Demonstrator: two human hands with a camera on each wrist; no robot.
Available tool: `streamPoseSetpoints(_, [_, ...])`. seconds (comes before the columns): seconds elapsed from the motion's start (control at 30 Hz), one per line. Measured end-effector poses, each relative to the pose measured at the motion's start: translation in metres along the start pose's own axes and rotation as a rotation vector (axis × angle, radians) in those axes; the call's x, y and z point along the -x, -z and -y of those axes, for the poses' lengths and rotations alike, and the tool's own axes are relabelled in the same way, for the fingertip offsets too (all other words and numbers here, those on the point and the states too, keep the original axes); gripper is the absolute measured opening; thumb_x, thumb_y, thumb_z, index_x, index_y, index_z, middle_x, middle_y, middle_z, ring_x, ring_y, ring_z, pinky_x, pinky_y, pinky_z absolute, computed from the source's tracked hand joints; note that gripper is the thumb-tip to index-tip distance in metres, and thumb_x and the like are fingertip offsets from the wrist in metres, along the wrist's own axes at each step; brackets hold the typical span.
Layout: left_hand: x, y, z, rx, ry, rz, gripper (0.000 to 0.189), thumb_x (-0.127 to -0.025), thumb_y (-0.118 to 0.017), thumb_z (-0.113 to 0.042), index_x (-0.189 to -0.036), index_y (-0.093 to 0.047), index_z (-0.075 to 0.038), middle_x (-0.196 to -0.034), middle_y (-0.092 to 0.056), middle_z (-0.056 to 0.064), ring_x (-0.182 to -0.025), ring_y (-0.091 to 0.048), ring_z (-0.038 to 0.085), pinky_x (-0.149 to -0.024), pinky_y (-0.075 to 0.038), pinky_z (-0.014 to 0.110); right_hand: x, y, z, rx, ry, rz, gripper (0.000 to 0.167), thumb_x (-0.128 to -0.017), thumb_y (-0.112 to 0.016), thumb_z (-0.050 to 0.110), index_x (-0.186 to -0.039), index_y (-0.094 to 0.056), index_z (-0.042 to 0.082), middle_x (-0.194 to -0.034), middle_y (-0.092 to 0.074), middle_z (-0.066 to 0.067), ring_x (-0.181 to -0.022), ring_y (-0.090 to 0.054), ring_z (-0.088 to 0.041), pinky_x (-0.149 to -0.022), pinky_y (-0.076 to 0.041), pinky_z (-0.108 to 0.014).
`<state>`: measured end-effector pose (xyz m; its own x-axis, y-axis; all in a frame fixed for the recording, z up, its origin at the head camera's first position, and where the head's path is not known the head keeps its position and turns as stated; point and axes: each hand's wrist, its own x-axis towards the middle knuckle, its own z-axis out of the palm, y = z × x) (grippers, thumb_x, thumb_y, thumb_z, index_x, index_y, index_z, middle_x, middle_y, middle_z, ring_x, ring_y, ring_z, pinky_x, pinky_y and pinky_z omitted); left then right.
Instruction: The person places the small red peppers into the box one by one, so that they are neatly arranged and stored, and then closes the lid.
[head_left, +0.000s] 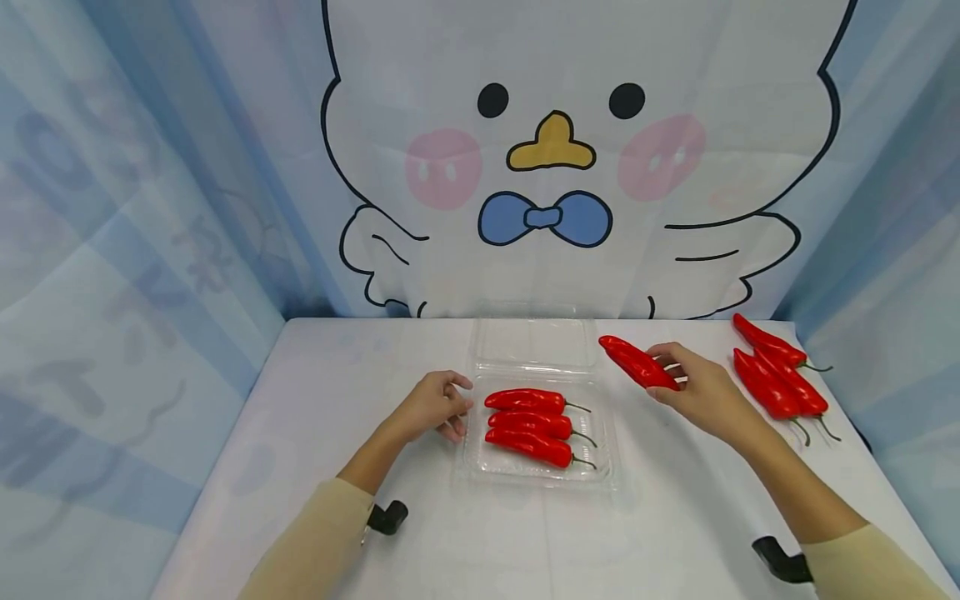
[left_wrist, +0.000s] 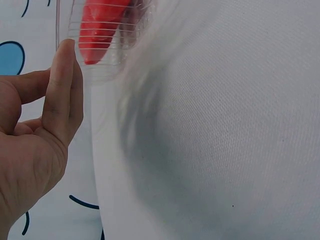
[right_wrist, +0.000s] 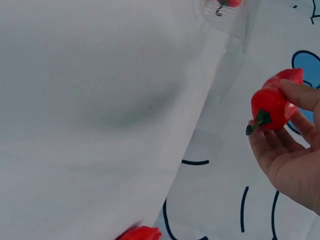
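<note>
My right hand (head_left: pixel 697 392) grips a red chili pepper (head_left: pixel 636 363) between thumb and fingers, above the table and right of a clear plastic box. In the right wrist view its green stem (right_wrist: pixel 261 120) points toward the camera. The clear box (head_left: pixel 540 479) stands with its lid (head_left: pixel 536 343) folded back. Three red peppers (head_left: pixel 531 423) lie side by side in it, stems to the right. My left hand (head_left: pixel 435 407) is at the box's left side with fingers loosely bent, holding nothing. In the left wrist view a fingertip (left_wrist: pixel 66 47) is right at the ribbed box wall.
Three more red peppers (head_left: pixel 780 379) lie grouped at the table's right edge. The white table (head_left: pixel 480 542) meets a curtain (head_left: pixel 750 100) with a cartoon bird at the back, and curtains hang on both sides. Black camera mounts (head_left: pixel 387 517) show at both wrists.
</note>
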<state>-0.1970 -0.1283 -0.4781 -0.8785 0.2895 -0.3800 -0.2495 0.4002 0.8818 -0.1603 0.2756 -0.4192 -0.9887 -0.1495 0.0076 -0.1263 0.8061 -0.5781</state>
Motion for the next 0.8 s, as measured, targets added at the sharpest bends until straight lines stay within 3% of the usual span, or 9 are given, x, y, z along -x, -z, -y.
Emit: streamPoseSetpoints(0.8, [0.002, 0.000, -0.003, 0.017, -0.024, 0.024, 0.039, -0.098, -0.067, -0.003, -0.134, -0.055, 0.005, -0.089, -0.067, 0.019, -0.055, -0.068, 0.018, -0.053, -0.063, 0.032, 0.000, -0.026, 0.055, 0.016, 0.196, 0.140, 0.059, -0.083, -0.086, 0.012, -0.136, -0.060, 0.008, -0.121, -0.070, -0.012, -0.105, -0.069, -0.028, -0.078, -0.066, -0.036])
